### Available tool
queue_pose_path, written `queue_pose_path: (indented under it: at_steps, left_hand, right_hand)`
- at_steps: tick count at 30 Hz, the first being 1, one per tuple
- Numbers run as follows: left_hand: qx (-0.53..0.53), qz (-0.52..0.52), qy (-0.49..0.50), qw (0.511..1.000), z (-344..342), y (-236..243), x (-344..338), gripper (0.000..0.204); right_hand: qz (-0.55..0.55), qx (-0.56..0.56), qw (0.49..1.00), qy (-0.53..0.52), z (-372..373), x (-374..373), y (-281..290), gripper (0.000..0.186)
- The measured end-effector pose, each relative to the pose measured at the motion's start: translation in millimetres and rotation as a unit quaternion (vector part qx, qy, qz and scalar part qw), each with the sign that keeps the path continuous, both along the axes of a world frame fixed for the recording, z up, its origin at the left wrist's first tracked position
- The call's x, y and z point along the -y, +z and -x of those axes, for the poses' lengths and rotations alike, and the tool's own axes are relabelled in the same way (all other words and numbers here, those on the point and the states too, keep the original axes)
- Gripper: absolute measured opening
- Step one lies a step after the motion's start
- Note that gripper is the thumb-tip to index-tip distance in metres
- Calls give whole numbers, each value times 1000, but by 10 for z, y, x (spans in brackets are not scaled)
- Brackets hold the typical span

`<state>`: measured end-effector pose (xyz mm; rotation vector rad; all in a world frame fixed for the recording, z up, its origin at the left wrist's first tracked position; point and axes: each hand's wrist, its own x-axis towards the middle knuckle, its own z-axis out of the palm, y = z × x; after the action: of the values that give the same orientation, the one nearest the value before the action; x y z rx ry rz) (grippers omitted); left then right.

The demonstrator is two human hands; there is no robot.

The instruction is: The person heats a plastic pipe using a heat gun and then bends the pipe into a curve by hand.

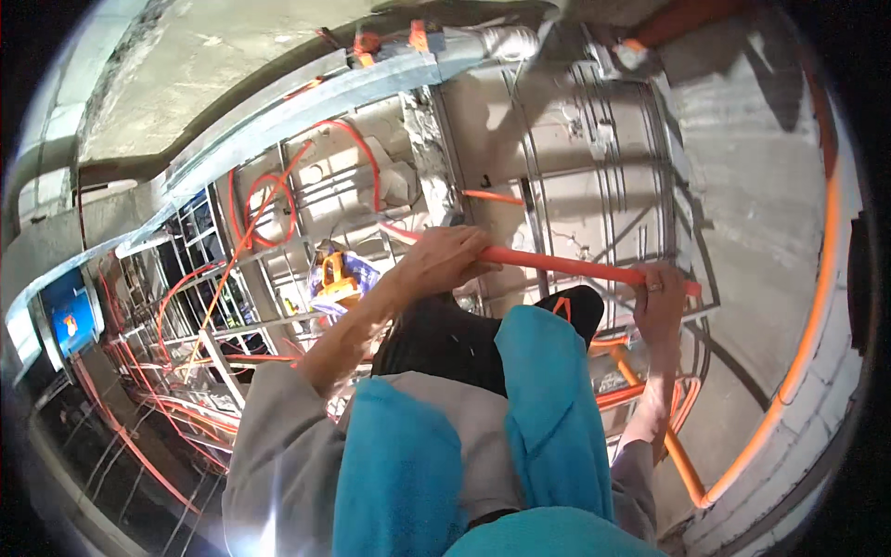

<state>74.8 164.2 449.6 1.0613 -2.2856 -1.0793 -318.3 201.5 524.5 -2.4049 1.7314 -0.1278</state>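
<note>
Both hands grip an orange-red plastic conduit (561, 265) that stretches across in front of my body, tilted a little down to the right. My left hand (447, 260) is wrapped round it near the middle of the view. Further right, my right hand (658, 288) closes on it close to its end, and a short stub sticks out past the fingers. On the left the conduit continues beyond my left hand, apparently into a thinner curving length (367, 153). Below the hands are my dark-clad legs (436, 343) and a turquoise cloth (557, 399) hanging over my front.
Metal rods and thin bars (531, 186) cross the floor. Loose orange tubing coils (271, 209) lie at the left. A yellow tool (336, 278) sits in a blue-and-white bag. A thick orange pipe (817, 325) follows the right wall. A grey metal beam (306, 107) spans the far side.
</note>
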Motion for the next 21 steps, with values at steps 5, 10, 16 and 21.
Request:
queue_pose_path:
  at_steps: [5,10,16,21]
  left_hand:
    - [25,25,102,994,-858,360,43,28]
    - [48,-92,326,940,-1636,632,-166,19]
    - [178,-78,387,901,-2969,391,-983,25]
    - [262,-141,391,871,-3279,193,-1826,32]
  right_hand:
    - [-36,47,998,-33,-19,193,302,25]
    - [-103,167,972,-126,50,457,571,21]
    - [-173,188,952,-167,311,801,374,25]
    - [-191,84,971,-115,-290,1292,1,32]
